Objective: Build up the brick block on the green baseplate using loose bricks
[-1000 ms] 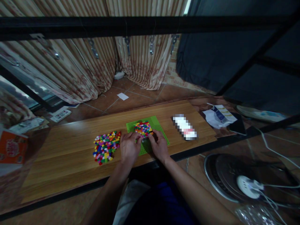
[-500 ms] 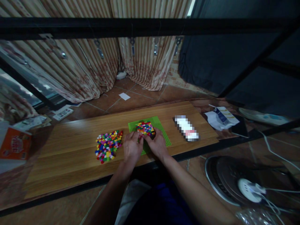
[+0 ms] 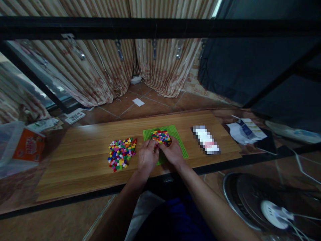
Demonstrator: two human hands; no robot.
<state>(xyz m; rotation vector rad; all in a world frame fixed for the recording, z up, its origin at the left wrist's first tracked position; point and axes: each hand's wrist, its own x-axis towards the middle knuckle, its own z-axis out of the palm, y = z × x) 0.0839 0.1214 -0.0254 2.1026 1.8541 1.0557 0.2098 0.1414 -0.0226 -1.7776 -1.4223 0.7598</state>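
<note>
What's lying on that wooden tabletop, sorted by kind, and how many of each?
Green studded baseplate: 1
Patch of coloured bricks built on it: 1
Loose pile of coloured bricks: 1 (single bricks too small to count)
Blurred-out oblong thing: 1
Total: 4

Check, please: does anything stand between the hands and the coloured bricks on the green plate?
Nothing visible does. The left hand and right hand touch the near edge of the coloured bricks on the green plate; the loose pile lies apart, further left.
</note>
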